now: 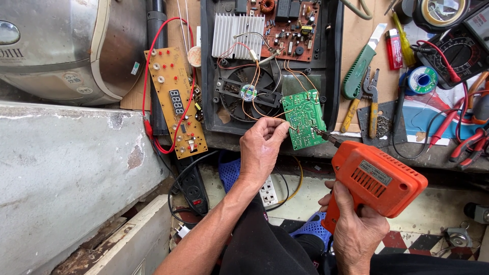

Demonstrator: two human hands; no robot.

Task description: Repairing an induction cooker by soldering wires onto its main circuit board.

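The green circuit board point(304, 119) stands tilted at the front edge of the open black appliance housing point(332, 61), pinched at its left edge by the left hand point(262, 147), whose grip is narrow on it. The right hand point(356, 231) wraps its grip round the orange soldering gun point(379, 178), tip touching the board. Orange wires point(260, 109) run from the board across the fan point(248, 93). A yellow display board point(175, 102) lies left; pliers point(372, 99) and a green-handled knife point(359, 69) lie right on the desk point(356, 40).
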